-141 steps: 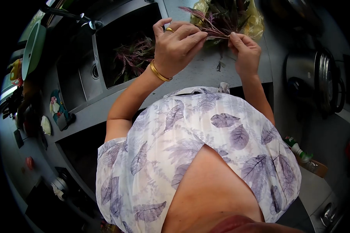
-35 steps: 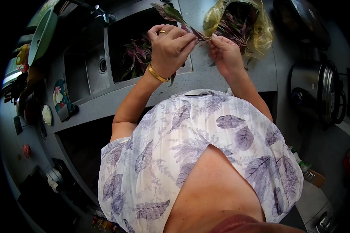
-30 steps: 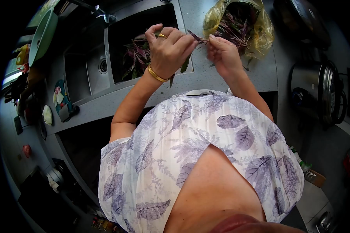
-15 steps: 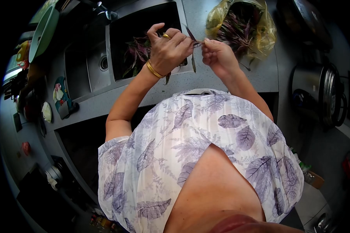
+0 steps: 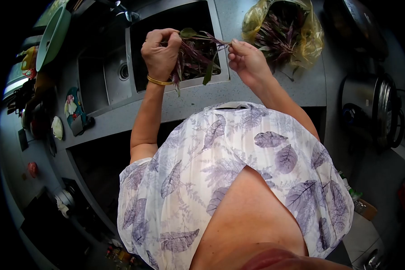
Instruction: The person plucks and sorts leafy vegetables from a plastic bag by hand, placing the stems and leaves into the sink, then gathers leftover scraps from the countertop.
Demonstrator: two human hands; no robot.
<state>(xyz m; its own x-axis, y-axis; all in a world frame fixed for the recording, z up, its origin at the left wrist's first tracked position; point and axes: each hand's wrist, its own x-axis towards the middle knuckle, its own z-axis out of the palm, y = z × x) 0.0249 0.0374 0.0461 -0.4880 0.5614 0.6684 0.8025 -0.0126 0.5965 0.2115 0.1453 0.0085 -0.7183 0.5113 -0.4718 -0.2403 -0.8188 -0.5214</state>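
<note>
My left hand [image 5: 161, 53], with a gold bangle at its wrist, is closed on the leafy end of a purple-green sprig [image 5: 202, 35] above the right sink basin. The thin stem end is pinched between thumb and forefinger of my right hand [image 5: 249, 60], over the counter. Beneath the sprig, purple leaves [image 5: 195, 65] lie in the dark basin [image 5: 144, 45]. A yellow plastic bag [image 5: 313, 38], open at the top, holds many more purple stems [image 5: 279, 36] behind my right hand.
The grey counter [image 5: 202, 101] runs along the front of the sink. At left are the steel basin [image 5: 92, 83], a faucet [image 5: 128, 15], a green tub [image 5: 54, 38] and a teal item [image 5: 74, 108]. A steel cooker [image 5: 364, 99] stands at right.
My left hand has moved left and turned, away from my right hand. The sprig between them now shows stretched out. My right hand has stayed near the bag, still pinching the stem.
</note>
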